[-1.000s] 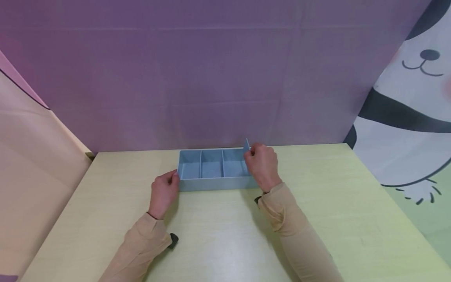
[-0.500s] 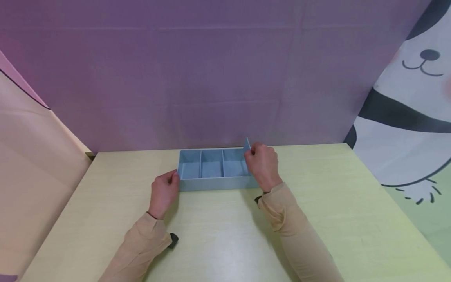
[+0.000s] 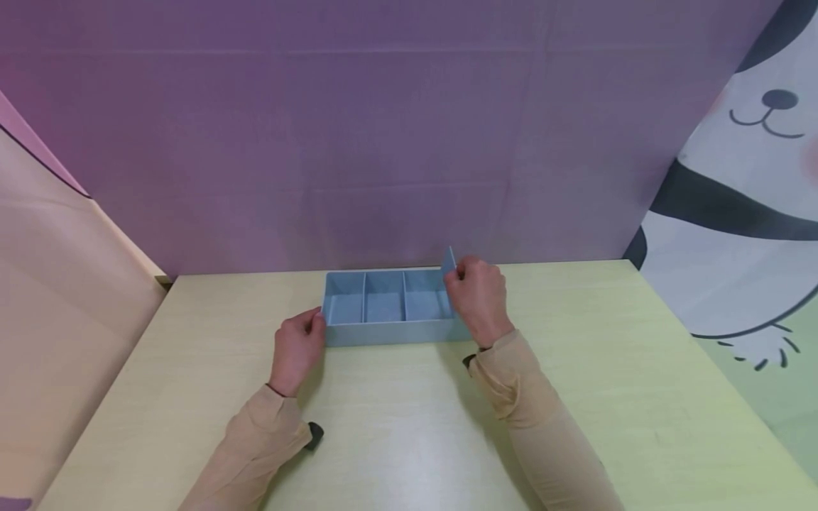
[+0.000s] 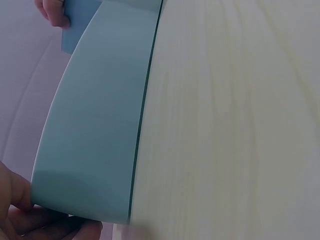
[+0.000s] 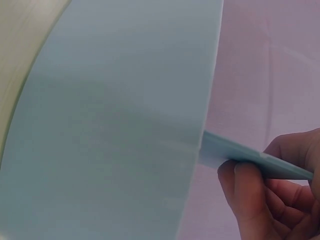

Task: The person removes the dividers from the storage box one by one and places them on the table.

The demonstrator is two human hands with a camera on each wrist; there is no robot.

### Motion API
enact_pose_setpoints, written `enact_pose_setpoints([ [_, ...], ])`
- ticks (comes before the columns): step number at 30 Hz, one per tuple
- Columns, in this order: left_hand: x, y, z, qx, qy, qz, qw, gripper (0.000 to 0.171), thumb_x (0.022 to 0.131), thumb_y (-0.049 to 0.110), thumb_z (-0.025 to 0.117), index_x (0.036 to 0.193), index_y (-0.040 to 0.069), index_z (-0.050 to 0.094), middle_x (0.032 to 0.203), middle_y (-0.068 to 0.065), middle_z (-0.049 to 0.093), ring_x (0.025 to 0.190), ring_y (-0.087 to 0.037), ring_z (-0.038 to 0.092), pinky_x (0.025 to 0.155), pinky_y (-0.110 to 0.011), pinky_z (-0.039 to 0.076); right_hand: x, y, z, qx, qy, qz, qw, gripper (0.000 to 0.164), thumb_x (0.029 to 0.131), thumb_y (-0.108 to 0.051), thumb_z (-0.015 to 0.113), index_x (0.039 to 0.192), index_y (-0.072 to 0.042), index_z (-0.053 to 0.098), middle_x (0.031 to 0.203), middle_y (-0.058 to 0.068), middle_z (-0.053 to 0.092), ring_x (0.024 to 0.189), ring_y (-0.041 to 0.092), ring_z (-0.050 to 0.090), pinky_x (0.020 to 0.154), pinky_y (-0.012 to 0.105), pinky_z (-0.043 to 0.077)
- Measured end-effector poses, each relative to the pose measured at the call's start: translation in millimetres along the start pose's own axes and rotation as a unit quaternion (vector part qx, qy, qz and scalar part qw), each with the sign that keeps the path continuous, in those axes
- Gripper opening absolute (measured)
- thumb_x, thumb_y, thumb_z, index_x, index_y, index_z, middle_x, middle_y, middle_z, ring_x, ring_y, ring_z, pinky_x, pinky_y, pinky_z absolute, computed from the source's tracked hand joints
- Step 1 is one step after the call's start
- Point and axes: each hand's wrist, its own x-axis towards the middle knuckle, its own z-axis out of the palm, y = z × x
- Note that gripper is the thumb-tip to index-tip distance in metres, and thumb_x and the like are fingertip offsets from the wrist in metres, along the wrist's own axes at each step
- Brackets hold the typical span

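A light blue box (image 3: 386, 334) with upright dividers stands lengthwise near the table's back edge in the head view. My left hand (image 3: 297, 351) holds its left end, the thumb near the rim; in the left wrist view the curled fingers lie against the end wall of the box (image 4: 95, 115). At the right end, my right hand (image 3: 478, 301) pinches a flat blue divider (image 3: 449, 261) that sticks up above the rim. The right wrist view has this divider (image 5: 235, 152) between thumb and fingers, its lower part hidden behind the box wall. No contents show in the visible compartments.
The pale wooden table (image 3: 390, 440) spreads around the box. A purple backdrop (image 3: 409, 142) rises right behind it. Printed cloth with a panda (image 3: 754, 177) hangs on the right, and a pale cloth (image 3: 64, 305) on the left.
The divider has risen slightly out of the box as the right hand moved a little upward and to the right. The left hand and the box have stayed in place.
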Motion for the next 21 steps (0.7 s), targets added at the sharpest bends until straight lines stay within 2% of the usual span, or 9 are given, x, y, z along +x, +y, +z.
enact_pose_setpoints([
  [4, -0.1, 0.2, -0.4, 0.001, 0.001, 0.003, 1.0000, 0.030, 0.091, 0.015, 0.043, 0.109, -0.001, 0.060, 0.098, -0.019, 0.065, 0.071, -0.020, 0.053, 0.059, -0.035, 0.043, 0.5, 0.0, -1.1, -0.002, 0.006, -0.006, 1.000, 0.018, 0.075, -0.014, 0.050, 0.057, -0.012, 0.052, 0.052, 0.004, 0.052, 0.044, 0.018, 0.045, 0.041, 0.037, 0.040],
  [14, 0.3, 0.7, 0.3, -0.001, 0.002, 0.005, 1.0000, 0.030, 0.090, 0.016, 0.043, 0.109, -0.001, 0.060, 0.097, -0.019, 0.065, 0.073, -0.020, 0.054, 0.060, -0.036, 0.044, 1.4, 2.3, -4.1, 0.032, 0.023, -0.016, 0.999, 0.016, 0.074, -0.013, 0.053, 0.059, -0.010, 0.054, 0.052, 0.004, 0.053, 0.044, 0.017, 0.045, 0.042, 0.037, 0.040],
  [18, 0.6, 0.7, 1.1, 0.000, 0.003, 0.001, 1.0000, 0.030, 0.090, 0.016, 0.043, 0.109, -0.001, 0.061, 0.097, -0.019, 0.065, 0.073, -0.020, 0.054, 0.060, -0.036, 0.044, 2.3, 3.9, -4.7, 0.057, 0.021, -0.006, 0.998, 0.012, 0.074, -0.013, 0.056, 0.063, -0.009, 0.057, 0.057, 0.005, 0.057, 0.049, 0.017, 0.048, 0.047, 0.037, 0.042],
  [21, 0.7, 0.6, 1.2, 0.000, 0.002, -0.001, 1.0000, 0.030, 0.090, 0.016, 0.043, 0.109, 0.000, 0.061, 0.097, -0.019, 0.065, 0.073, -0.020, 0.054, 0.060, -0.035, 0.044, 2.5, 4.3, -5.8, 0.087, -0.003, 0.022, 0.996, 0.010, 0.075, -0.015, 0.057, 0.067, -0.010, 0.060, 0.061, 0.005, 0.060, 0.051, 0.016, 0.050, 0.048, 0.036, 0.044],
])
